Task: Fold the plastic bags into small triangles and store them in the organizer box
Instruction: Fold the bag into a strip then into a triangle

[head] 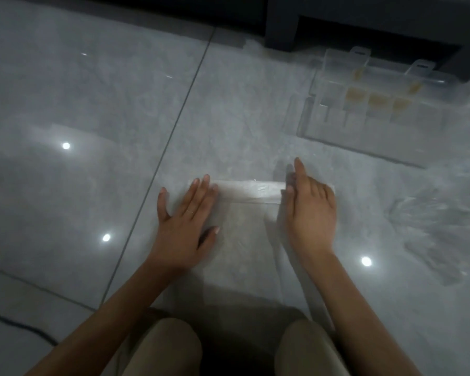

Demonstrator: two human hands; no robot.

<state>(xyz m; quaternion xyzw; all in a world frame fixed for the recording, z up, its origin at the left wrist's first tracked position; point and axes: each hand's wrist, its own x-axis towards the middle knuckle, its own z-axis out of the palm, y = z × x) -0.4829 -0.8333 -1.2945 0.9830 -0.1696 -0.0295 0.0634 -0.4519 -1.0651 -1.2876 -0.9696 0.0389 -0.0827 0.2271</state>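
A clear plastic bag (244, 240) lies flat on the glossy tiled floor in front of my knees, its far edge turned into a whitish band. My left hand (186, 223) lies flat on the bag's left side, fingers straight and spread. My right hand (310, 210) rests on the bag's right edge with fingers straight, touching the end of the folded band. The clear organizer box (369, 115) stands open at the upper right, with small yellowish folded pieces in some compartments.
A heap of loose clear plastic bags (440, 223) lies on the floor to the right. Dark furniture legs (281, 23) stand at the top behind the box. A dark cable (19, 325) runs across the lower left floor. My knees are at the bottom.
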